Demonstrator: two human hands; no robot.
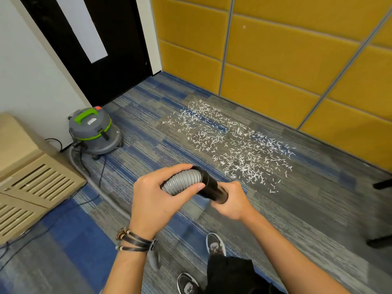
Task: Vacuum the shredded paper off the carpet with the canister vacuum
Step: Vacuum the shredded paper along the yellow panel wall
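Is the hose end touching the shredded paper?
No, left hand and right hand hold the hose raised, clear of the shredded paper.

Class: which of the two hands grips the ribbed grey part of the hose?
The left hand, the one with bracelets, wraps the grey hose; the right hand holds the black cuff.

Person wears dark strap bracelets [135, 241] w/ beads (left wrist), black legwear [231, 274], dark sneakers [215, 245].
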